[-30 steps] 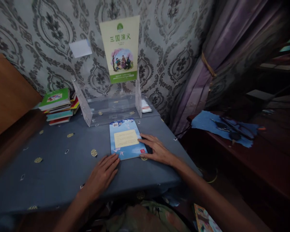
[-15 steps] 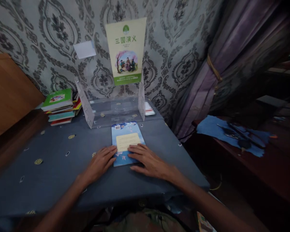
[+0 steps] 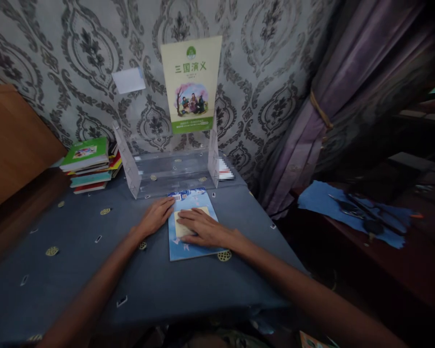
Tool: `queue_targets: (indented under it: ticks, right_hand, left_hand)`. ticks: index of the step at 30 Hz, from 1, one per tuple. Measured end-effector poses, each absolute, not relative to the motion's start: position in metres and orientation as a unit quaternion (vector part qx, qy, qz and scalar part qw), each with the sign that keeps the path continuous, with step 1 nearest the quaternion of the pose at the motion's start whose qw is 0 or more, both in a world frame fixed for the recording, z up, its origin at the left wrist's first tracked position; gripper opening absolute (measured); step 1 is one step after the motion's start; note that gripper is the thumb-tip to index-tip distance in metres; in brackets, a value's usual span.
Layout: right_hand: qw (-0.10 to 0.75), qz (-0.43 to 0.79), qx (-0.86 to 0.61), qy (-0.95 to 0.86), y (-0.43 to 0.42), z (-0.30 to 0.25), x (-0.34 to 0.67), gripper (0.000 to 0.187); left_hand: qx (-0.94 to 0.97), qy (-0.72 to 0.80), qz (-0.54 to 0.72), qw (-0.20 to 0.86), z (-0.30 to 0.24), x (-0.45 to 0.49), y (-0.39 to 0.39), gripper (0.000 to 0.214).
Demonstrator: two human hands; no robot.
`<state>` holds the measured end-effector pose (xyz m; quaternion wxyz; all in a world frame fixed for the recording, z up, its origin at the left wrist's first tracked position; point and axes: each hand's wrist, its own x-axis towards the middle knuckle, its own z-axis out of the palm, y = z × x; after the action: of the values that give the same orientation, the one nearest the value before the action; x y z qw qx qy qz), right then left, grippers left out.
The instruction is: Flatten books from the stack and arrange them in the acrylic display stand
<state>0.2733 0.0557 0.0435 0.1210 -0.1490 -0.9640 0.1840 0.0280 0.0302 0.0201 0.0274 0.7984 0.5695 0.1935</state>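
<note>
Green tops the book stack (image 3: 89, 169) at ten o'clock on the tabletop (image 3: 83, 232). Nearer twelve I see a clear acrylic-looking stand (image 3: 128, 164). The left grip (image 3: 156, 215) lies flattened out, pinching nothing, its fingertips at the ten o'clock edge of the blue paperback (image 3: 195, 199), which rests flat close by the stand, at about five o'clock from it. The right grip (image 3: 203, 229) is spread palm-down over the cover's middle, likewise clasping nothing. To my eye that paperback is thin and light, bendy rather than stiff, probably smooth enough to slide; its corners could crease. I'd take it by the long edges, nine and three o'clock, thumbs above, fingers beneath.
</note>
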Motion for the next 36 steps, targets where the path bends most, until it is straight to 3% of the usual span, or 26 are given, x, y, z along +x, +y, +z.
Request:
queue_targets:
  ticks: [10,17,36]
  right_hand:
    - [0.185,0.131,-0.327,-0.917,0.13,0.009,0.273,0.049]
    - [0.207,0.145,-0.335,-0.908,0.134,-0.003,0.275,0.05]
    - [0.202,0.148,-0.324,-0.912,0.038,0.003,0.311,0.051]
  left_hand:
    - [0.799,0.561,0.214,-0.02,0.005,0.027,0.038,0.045]
    - [0.794,0.57,0.21,-0.013,0.003,0.029,0.039,0.045]
    - [0.81,0.566,0.149,-0.041,0.01,0.068,-0.053,0.044]
